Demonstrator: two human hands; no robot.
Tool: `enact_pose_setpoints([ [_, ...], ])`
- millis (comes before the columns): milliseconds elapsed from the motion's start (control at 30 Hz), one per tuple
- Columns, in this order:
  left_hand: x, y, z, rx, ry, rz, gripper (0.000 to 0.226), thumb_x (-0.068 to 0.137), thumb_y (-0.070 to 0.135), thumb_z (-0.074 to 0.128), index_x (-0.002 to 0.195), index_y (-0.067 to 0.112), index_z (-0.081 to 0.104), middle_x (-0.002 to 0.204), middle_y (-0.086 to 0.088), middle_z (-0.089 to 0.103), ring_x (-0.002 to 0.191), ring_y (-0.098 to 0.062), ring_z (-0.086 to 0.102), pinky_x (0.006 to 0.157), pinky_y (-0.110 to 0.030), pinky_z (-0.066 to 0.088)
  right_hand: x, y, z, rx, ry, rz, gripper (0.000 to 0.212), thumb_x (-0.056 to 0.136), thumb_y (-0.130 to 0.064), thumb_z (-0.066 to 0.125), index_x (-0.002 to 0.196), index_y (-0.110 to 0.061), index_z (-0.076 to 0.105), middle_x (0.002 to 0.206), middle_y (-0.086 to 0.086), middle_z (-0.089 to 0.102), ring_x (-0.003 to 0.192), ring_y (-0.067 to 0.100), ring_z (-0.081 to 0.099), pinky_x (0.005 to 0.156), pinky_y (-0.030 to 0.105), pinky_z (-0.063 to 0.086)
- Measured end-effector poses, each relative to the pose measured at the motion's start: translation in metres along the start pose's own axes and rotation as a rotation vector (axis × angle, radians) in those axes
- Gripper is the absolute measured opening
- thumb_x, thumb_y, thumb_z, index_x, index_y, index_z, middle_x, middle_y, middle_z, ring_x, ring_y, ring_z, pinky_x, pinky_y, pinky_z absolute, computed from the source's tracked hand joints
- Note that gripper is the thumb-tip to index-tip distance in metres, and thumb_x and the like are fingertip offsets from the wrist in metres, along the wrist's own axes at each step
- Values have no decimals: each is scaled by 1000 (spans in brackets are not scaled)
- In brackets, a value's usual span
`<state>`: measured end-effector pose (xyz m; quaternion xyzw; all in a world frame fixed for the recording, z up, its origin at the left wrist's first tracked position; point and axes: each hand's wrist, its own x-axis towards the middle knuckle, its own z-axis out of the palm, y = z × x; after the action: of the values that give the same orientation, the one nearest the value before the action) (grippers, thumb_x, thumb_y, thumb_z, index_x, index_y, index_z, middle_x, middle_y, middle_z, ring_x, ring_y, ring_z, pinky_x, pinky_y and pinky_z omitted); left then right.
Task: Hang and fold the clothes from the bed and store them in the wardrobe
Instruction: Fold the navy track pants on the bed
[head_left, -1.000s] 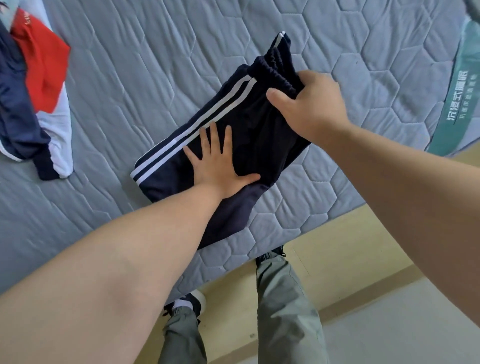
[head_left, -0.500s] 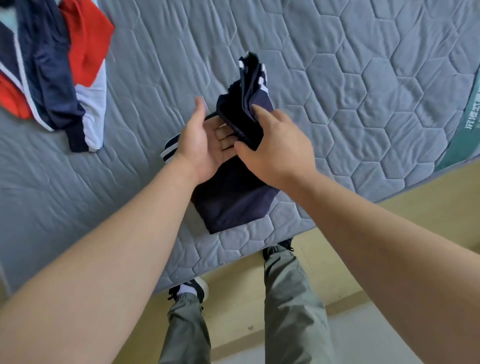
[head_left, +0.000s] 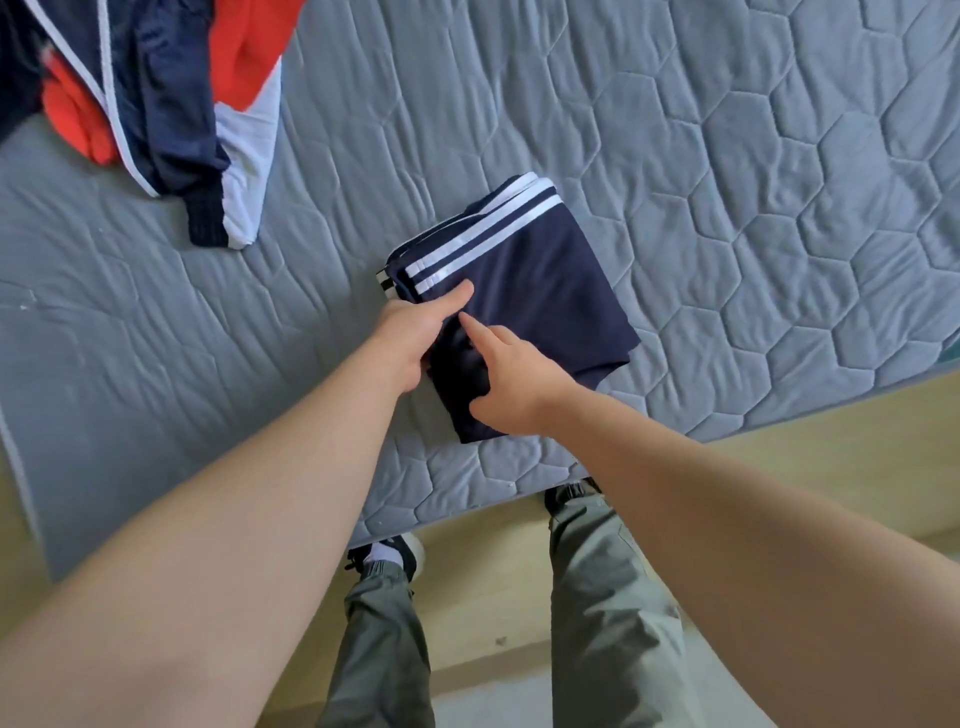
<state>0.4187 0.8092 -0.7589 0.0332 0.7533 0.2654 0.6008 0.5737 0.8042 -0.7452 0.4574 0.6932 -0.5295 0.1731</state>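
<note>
Item: navy track bottoms (head_left: 524, 291) with white side stripes, folded to a compact square. They lie on the grey quilted bed (head_left: 727, 208), near its front edge and just ahead of the person.
Left hand: left hand (head_left: 415, 332) grips the bundle's near-left corner, thumb on top, fingers tucked under the layers and out of sight.
Right hand: right hand (head_left: 511, 384) has its index finger straight, tip on the cloth just beside the left thumb. The other fingers curl beneath the palm; I cannot tell whether they pinch cloth.
Step (judged): squaring the last fold before the lift.
Method: clamp all layers under the left thumb, press the crease flat, slide the right hand under the opposite side, lift level so the stack does not slump open.
Edges: the bed edge runs near the bundle's closest corner; past it are the floor (head_left: 831, 441) and the person's feet. A drag toward the body risks tipping the bundle off.
Open room: quilted surface shows to the right and beyond the bundle.
Other: red, white and navy jacket (head_left: 156, 104) heaped far left, well apart, unfolded.
Wardrobe: not in view.
</note>
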Motion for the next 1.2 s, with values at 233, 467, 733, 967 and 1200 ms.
enact_pose_setpoints([
  [233, 14, -21, -13, -176, 159, -24, 49, 67, 27, 91, 110, 15, 72, 99, -3, 78, 90, -25, 76, 90, -45, 59, 5, 23, -10, 313, 527, 132, 52, 87, -15, 53, 138, -26, 52, 125, -5, 56, 112, 15, 56, 98, 35, 48],
  [467, 2, -39, -14, -6, 203, -183, 83, 58, 69, 85, 119, 19, 59, 110, 8, 68, 101, -15, 65, 92, -32, 52, 20, 56, -34, 269, 645, 600, 56, 90, -46, 55, 140, -24, 45, 144, 6, 46, 133, 31, 44, 110, 50, 32],
  [733, -1, -31, -28, -165, -152, -150, 50, 74, 37, 88, 119, 20, 73, 112, 0, 76, 103, -19, 73, 101, -42, 52, 19, 80, -33, 468, 474, 593, 56, 89, -60, 53, 126, -19, 51, 101, -7, 58, 97, 25, 57, 87, 37, 48],
  [967, -68, 21, -39, 22, 15, 168, 52, 70, 23, 92, 116, 18, 67, 105, 3, 77, 92, -16, 75, 78, -34, 61, -29, 25, -50, 367, 361, 563, 66, 89, -45, 61, 145, -19, 40, 118, 3, 61, 97, 25, 60, 78, 30, 43],
  [1200, -204, 80, -126, 877, 116, 521, 62, 64, 55, 83, 113, 29, 56, 105, 8, 67, 98, -23, 63, 80, -35, 51, -127, -151, -86, -16, 442, 41, 84, 83, -33, 74, 152, -24, 27, 149, 9, 38, 131, 32, 46, 105, 51, 43],
])
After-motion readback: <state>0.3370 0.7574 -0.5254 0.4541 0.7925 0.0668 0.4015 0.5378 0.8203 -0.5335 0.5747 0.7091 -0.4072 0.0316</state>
